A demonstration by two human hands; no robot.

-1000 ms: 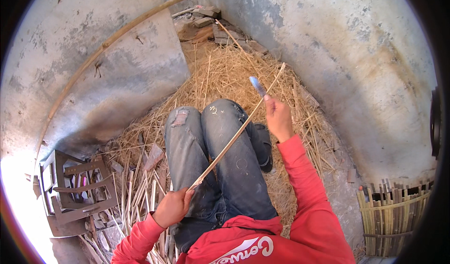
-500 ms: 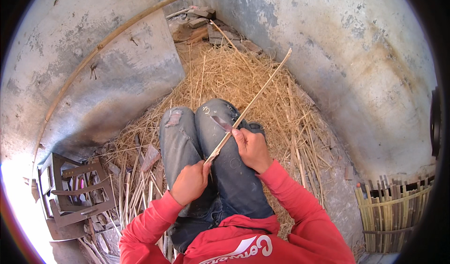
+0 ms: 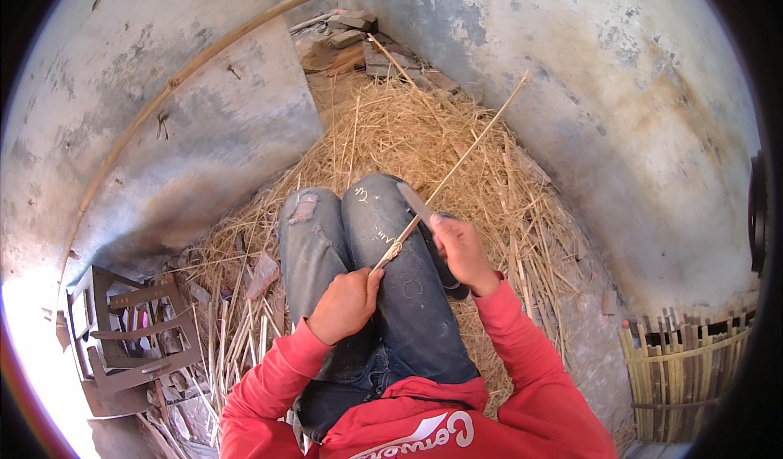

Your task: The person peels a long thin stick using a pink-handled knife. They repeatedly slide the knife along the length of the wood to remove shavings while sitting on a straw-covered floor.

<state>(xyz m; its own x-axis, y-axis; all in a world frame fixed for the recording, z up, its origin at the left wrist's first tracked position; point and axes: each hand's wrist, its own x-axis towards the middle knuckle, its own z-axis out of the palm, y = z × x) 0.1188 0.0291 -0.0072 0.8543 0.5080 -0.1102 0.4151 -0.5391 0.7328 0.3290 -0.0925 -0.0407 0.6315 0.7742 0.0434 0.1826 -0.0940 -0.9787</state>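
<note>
In the head view, a long, thin, pale bamboo strip [image 3: 457,161] is seen running from the lap up toward one o'clock, its far tip reaching against the grey wall [image 3: 636,133]. Its near end looks frayed and curled where it is met by a knife blade [image 3: 416,205].

The lower end of the strip is gripped in the left hand [image 3: 344,304], the fingers being clenched around it above the jeans [image 3: 359,296]. The knife is clasped in the right hand [image 3: 461,251], fingers closed on its handle, with the blade laid against the strip just beyond the left fist, at about twelve o'clock from it.

Straw [image 3: 408,133] is heaped ahead and at both sides. Walls close in at ten and two o'clock. A wooden frame [image 3: 130,328] is set at eight o'clock, split bamboo sticks [image 3: 220,345] beside it, and a woven bamboo basket [image 3: 685,377] at four o'clock, well apart from the hands.
</note>
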